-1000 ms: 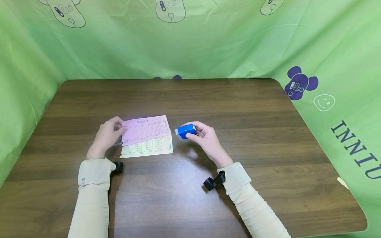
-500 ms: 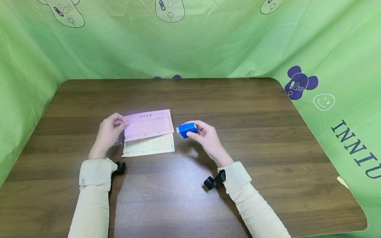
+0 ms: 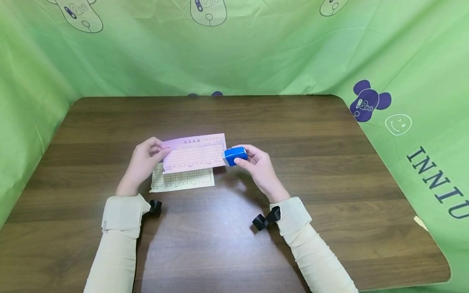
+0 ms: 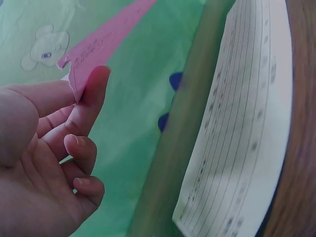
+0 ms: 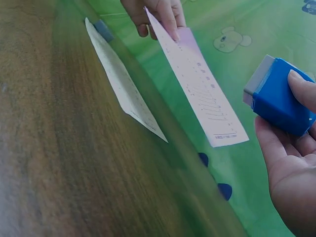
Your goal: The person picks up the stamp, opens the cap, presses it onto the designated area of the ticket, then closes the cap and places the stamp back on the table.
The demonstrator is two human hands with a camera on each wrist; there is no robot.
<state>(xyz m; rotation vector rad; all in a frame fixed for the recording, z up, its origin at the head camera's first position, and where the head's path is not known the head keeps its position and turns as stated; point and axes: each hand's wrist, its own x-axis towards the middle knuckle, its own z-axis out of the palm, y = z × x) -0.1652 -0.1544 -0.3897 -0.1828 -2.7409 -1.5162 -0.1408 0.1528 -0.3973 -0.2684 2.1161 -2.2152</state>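
My left hand (image 3: 143,160) pinches the left end of a pink printed form slip (image 3: 192,156) between thumb and index finger. That slip is held up off the table, and its torn corner shows in the left wrist view. A pale form slip (image 3: 183,180) lies below it on the wood, partly covered by it in the head view. With thumb and fingers, my right hand (image 3: 259,171) grips a blue stamp (image 5: 284,96), its whitish base turned left toward the pink slip. In the head view the stamp overlaps the pink slip's right edge; the right wrist view shows them apart.
A small greyish block (image 5: 103,30) sits by the far end of the pale slip in the right wrist view. The brown wooden table (image 3: 311,134) is bordered by a green printed cloth (image 3: 256,53) at the back and sides.
My left hand has lifted the pink slip off the pale one and carried it to the right, nearer the stamp. My right hand, still holding the stamp, has shifted slightly right and up.
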